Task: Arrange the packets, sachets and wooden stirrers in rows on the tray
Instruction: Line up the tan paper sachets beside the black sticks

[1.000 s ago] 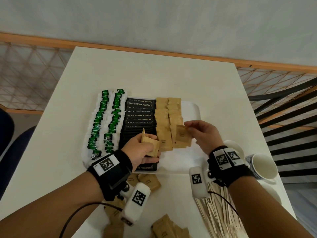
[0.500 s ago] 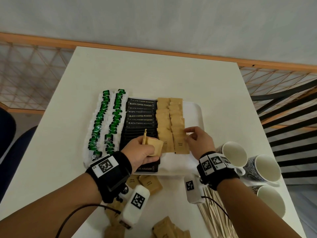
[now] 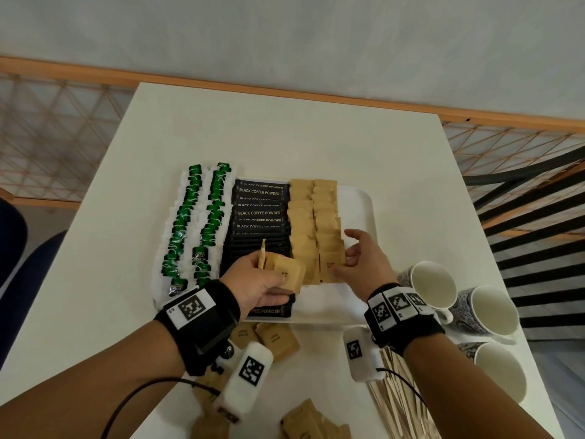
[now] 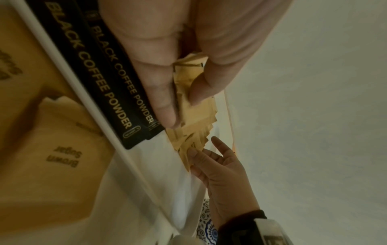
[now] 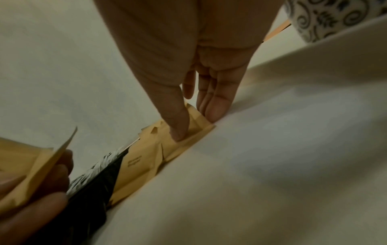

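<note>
A white tray [image 3: 359, 213] holds two rows of green tea packets [image 3: 202, 223], a row of black coffee sachets [image 3: 259, 213] and two rows of brown sugar sachets [image 3: 313, 217]. My left hand [image 3: 278, 280] hovers over the tray's near part and grips a small stack of brown sachets [image 3: 291, 275], seen between thumb and fingers [image 4: 184, 79]. My right hand [image 3: 351, 255] lies at the near end of the right brown row. Its thumb presses the nearest sachet [image 5: 199, 126] and its straight fingers touch that sachet's right edge.
Loose brown sachets [image 3: 278, 340] lie on the table in front of the tray, with more at the bottom edge [image 3: 310, 423]. A pile of wooden stirrers [image 3: 402, 403] sits under my right forearm. Three patterned mugs [image 3: 487, 315] stand at the right.
My right hand brought one brown sachet down from the air and laid it at the near end of the right brown row; its fingers have straightened. The left hand stayed put.
</note>
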`<state>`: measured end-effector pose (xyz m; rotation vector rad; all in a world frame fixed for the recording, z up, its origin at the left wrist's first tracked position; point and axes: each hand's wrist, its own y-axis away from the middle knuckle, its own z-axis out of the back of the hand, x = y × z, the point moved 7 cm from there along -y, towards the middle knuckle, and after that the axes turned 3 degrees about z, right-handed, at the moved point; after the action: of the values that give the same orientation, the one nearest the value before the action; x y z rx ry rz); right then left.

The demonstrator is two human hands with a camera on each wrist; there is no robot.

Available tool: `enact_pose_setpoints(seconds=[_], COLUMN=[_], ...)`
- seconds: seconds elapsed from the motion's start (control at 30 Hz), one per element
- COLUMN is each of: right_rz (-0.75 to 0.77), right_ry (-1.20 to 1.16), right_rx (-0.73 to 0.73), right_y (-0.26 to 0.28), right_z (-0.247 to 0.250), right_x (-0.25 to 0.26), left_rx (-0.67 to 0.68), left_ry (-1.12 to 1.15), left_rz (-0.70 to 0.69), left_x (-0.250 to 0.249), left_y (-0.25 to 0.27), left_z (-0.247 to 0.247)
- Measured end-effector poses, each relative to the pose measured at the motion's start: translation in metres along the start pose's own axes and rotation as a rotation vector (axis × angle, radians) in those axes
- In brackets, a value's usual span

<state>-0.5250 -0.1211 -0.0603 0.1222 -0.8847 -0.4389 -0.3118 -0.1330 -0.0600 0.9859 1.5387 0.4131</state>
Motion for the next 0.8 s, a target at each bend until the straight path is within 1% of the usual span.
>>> enact_pose_setpoints(seconds=[0.13,0.3,0.37,0.47,0.5,0.53,0.63,0.67,0.73,0.8], right_rz=[0.010,0.015,0.051,0.170,0.198,0.213,0.215,0.211,0.181,0.154], right_ry=[-0.010,-0.007,0.026,0.048,0.042,0.027,-0.024,-0.027,-0.066,-0.128], right_rx=[-0.012,-0.027,-0.059,-0.105,-0.085,-0.033,0.206,0.256,0.296,0.297], right_y=[-0.002,0.002,0.005,0.013,0.016,0.018,0.027,0.029,0.031,0.033], right_z=[0.000,0.002,0.006,0.010,0.008,0.003,-0.020,-0.026,-0.031,-0.030], right_x=[0.001,0.000,0.006,0.027,0.035,0.042,0.055,0.057,0.055,0.053], left_rx=[-0.032,-0.038,-0.039,-0.046,-0.046,-0.044,-0.019,-0.006,0.008,-0.010], left_ry=[0.053,0.041,0.031,0.021,0.014,0.004,-0.018,-0.021,-0.029,-0.039], left_rz=[-0.022,-0.036,-0.041,-0.044,-0.045,-0.050,-0.076,-0.085,-0.099,-0.102], left_x=[-0.002,-0.003,-0.003,-0.002,-0.002,-0.002,-0.004,-0.004,-0.005,-0.006], left_y=[-0.002,-0.003,-0.003,-0.003,-0.003,-0.003,-0.001,0.000,0.002,0.002], left_z=[0.004,0.003,0.003,0.003,0.003,0.002,-0.002,-0.003,-0.004,-0.003])
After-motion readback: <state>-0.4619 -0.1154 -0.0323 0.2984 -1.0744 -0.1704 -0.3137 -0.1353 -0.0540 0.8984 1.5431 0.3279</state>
